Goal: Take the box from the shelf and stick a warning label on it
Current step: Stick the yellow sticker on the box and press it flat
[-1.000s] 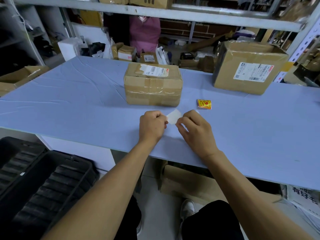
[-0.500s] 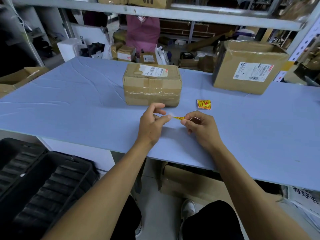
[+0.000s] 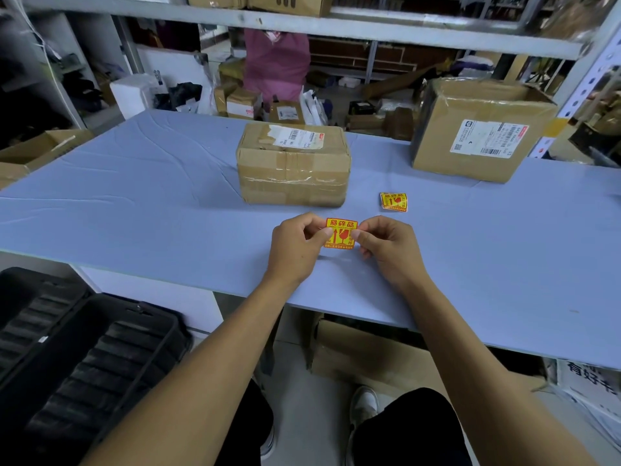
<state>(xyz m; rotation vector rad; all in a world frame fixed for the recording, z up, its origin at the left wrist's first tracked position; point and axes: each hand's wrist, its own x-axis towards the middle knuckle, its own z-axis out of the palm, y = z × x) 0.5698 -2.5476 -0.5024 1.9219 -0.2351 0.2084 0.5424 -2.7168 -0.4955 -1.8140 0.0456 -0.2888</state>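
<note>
Both grips are clamped on a square yellow-and-red warning label [image 3: 340,233], pinched at its side edges by the left hand [image 3: 297,245] and right hand [image 3: 389,248]. It is held face-up above the blue surface [image 3: 151,203], near a tape-wrapped cardboard box [image 3: 293,166].

Pretty even indoor light, coming from overhead. The tabletop [image 3: 134,203] is bright with no real glare, and the box [image 3: 292,169] only throws a soft shadow at its base. Back area behind the shelf [image 3: 302,25] goes dim and murky. Wide-angle lens bends straight lines near the edges, corners look smeared.
</note>
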